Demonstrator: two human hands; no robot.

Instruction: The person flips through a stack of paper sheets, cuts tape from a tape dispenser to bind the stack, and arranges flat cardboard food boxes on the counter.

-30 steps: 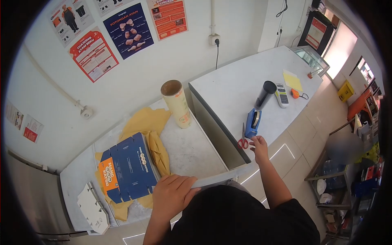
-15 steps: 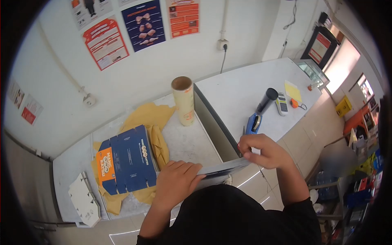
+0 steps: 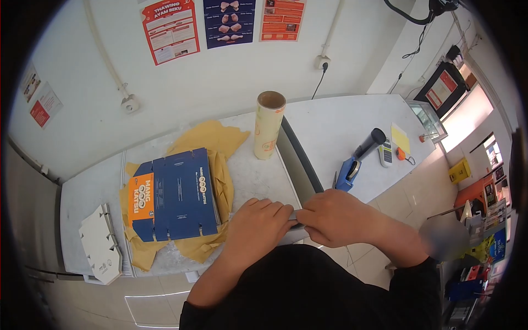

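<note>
My left hand is closed, its fingertips pressed together at the counter's front edge. Almost touching it, my right hand is closed too, with thumb and fingers pinched. A small greyish piece shows between the fingertips, too hidden to name. To the left, a stack of flat blue and orange cartons lies on crumpled yellow-brown paper. Behind my hands a large cream-coloured roll with a hollow core stands upright. Beyond my right hand is a blue tape dispenser, with the scissors beside it mostly hidden.
White folded cartons lie at the left end of the counter. On the right-hand table are a black cylinder, a card reader, an orange tape measure and yellow paper. A gap separates the two tops.
My right hand has come from beside the scissors and dispenser to my left hand, and its fingers have closed. My left fingers have drawn into a pinch. The view has shifted.
</note>
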